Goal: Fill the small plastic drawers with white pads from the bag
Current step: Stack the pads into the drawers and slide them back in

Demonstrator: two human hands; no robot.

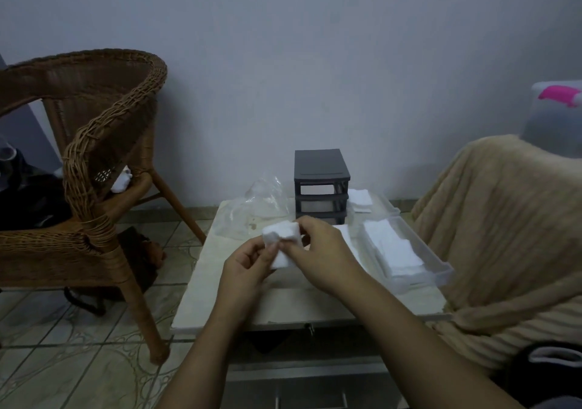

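Left hand (pixel 248 264) and right hand (pixel 318 251) meet over the middle of the table (pixel 220 282). Both grip one small bunch of white pads (pixel 280 235). The left fingers curl round the pads from below. The right fingers and thumb pinch them from the side. The bunch is up in the air, not touching the table.

Just behind the hands, a see-through bag (pixel 258 207) lies crumpled near the far edge of the table. Right beside the bag stands a dark grey drawer box (pixel 321 185), also at the far edge.

Along the right edge of the table lies a clear drawer (pixel 441 270), taken out of the box, with a flat pile of white pads inside. Behind it, at the far right corner, sits another clear drawer (pixel 385 202) with a few pads in it.

A brown wicker chair (pixel 94 156) stands on the floor to the left of the table. A fuzzy tan blanket (pixel 504 219) covers something on the right. Above the blanket is a clear tub (pixel 548 131) with a pink part on top.
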